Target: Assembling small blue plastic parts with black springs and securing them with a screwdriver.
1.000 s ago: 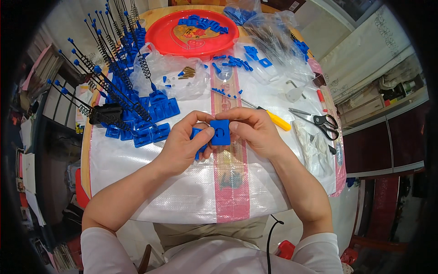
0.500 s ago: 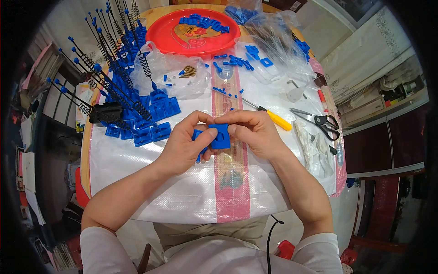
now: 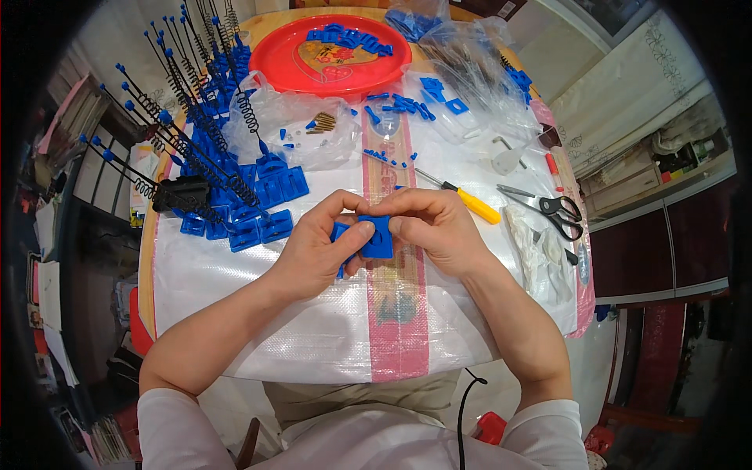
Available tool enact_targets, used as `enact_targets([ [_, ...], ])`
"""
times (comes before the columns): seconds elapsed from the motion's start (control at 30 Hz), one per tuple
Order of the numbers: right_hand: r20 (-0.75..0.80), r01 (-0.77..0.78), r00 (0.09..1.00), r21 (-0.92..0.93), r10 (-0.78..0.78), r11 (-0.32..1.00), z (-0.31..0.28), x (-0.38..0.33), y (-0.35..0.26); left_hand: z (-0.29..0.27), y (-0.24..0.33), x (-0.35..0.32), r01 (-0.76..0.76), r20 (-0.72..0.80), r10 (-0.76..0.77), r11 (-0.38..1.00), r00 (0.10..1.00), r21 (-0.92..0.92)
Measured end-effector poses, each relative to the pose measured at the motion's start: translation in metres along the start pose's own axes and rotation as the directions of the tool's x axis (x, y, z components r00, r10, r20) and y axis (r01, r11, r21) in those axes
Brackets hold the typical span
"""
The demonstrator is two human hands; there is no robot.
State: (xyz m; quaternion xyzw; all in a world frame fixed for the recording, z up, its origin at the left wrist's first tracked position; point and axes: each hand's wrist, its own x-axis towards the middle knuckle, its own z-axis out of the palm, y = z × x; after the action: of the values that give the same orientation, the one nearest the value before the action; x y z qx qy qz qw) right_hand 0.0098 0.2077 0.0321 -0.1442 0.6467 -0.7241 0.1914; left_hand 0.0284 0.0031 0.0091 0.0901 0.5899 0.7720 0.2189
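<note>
Between my two hands, above the middle of the table, is a blue plastic piece with a flat square plate (image 3: pixel 377 243). My left hand (image 3: pixel 327 235) is closed on it, thumb pressed on the plate's face. More blue plastic shows below the left fingers; whether it belongs to the same piece I cannot tell. My right hand (image 3: pixel 429 227) pinches the plate's upper right edge with thumb and forefinger. Just beyond the right hand lies a screwdriver (image 3: pixel 476 205) with a yellow handle.
Blue bases with black springs and rods (image 3: pixel 258 188) crowd the left side. At the back stands a red tray (image 3: pixel 266 59) of blue parts. Brass-coloured pins (image 3: pixel 323 122) lie on a clear bag. Scissors (image 3: pixel 560 205), a hex key (image 3: pixel 503 142) and a red marker (image 3: pixel 554 172) are at right.
The blue plate has tipped slightly, its lower edge now a little lower. Both hands keep their grip in nearly the same place.
</note>
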Motion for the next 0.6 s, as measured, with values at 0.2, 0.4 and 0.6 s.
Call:
enact_targets([
  [0.2, -0.007, -0.014, 1.000, -0.010, 0.014, 1.000, 0.0009, 0.0002, -0.0002, -0.0012, 0.0010, 0.0004, -0.005, 0.027, 0.006, 0.999, 1.000, -0.032],
  [0.4, 0.019, 0.025, 0.999, 0.052, -0.026, 0.998, 0.0048, 0.0006, 0.0008, -0.0041, -0.0007, 0.0023, 0.009, 0.017, -0.008, 0.997, 1.000, -0.077],
  [0.6, 0.026, 0.024, 0.999, 0.014, -0.025, 1.000, 0.0043, 0.0011, 0.0016, -0.0042, -0.0004, 0.0024, 0.005, 0.020, -0.003, 0.997, 1.000, -0.082],
])
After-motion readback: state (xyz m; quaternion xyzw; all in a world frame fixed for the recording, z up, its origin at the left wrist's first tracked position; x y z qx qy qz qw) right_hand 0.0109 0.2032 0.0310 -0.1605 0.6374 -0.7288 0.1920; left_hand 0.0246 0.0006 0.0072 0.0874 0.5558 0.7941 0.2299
